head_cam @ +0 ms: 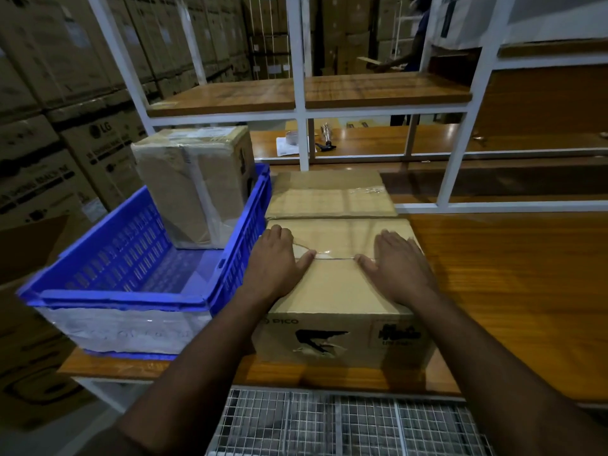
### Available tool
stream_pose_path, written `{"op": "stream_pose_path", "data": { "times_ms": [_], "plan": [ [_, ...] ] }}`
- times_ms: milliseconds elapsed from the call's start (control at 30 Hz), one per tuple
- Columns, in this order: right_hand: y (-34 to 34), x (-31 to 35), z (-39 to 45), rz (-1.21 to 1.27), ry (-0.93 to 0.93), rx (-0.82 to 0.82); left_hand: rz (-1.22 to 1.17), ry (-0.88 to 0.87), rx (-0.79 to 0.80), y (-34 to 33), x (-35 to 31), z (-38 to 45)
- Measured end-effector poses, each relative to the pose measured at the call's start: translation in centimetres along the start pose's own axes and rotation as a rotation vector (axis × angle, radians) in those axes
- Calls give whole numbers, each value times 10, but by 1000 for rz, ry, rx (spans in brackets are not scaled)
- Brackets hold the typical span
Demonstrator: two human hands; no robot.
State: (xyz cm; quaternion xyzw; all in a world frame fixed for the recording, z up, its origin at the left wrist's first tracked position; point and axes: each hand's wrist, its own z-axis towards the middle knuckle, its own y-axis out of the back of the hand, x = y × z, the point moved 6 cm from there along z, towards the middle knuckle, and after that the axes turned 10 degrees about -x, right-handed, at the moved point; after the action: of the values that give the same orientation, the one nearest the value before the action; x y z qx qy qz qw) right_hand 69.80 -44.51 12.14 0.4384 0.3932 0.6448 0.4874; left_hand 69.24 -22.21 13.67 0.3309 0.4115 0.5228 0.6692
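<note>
A brown cardboard box (339, 291) marked PICO stands on the wooden table in front of me. Its far flap (329, 195) lies folded back and open. Both of my hands lie on its top. My left hand (276, 261) rests near the left edge, fingers bent over toward the far side, thumb pointing along the flap seam. My right hand (398, 264) lies flat with fingers spread, thumb on the same seam. A strip of clear tape runs across the seam between the two thumbs.
A blue plastic crate (138, 291) stands left of the box and holds a taped cardboard parcel (194, 182). White shelf frames (301, 93) rise behind. A tape roll (292, 137) and a tool (326, 136) lie on the far bench. Stacked cartons (49, 126) fill the left. Another person (413, 44) stands at the back.
</note>
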Motion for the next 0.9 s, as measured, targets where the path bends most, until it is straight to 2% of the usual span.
{"op": "stream_pose_path", "data": {
  "times_ms": [267,400,500,733,900],
  "plan": [
    [8,3,-14,27,25,-34,6,-10,-84,5,-1,-25],
    [7,32,-14,71,161,22,-167,-200,98,-7,-22,-18],
    [0,49,-10,48,245,75,-120,-252,187,-21,-30,-15],
    [-3,45,-7,80,241,90,-118,-226,179,-21,-27,-13],
    [0,10,-7,106,44,30,-72,2,151,-12,8,-17]
  ]
}}
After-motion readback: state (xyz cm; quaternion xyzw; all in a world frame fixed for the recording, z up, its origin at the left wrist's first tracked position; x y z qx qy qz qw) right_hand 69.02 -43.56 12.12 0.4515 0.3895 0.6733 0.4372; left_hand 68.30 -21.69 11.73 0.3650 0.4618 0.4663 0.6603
